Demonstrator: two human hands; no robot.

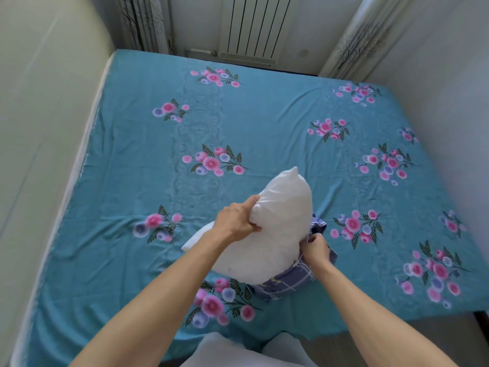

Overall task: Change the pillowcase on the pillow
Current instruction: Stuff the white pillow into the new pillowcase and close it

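A bare white pillow (277,221) is lifted over the near middle of the bed. My left hand (238,221) grips its left side, fingers dug into the stuffing. A purple-blue plaid pillowcase (288,282) is bunched around the pillow's lower right end and rests on the sheet. My right hand (316,249) pinches the edge of that pillowcase just beside the pillow. Most of the pillow is out of the case; the covered end is hidden.
The bed (251,133) carries a teal sheet with pink and purple flower prints. A pale wall runs along its left side. A radiator (251,27) and curtains stand behind the far edge. Something white (225,350) lies at the near edge below my arms.
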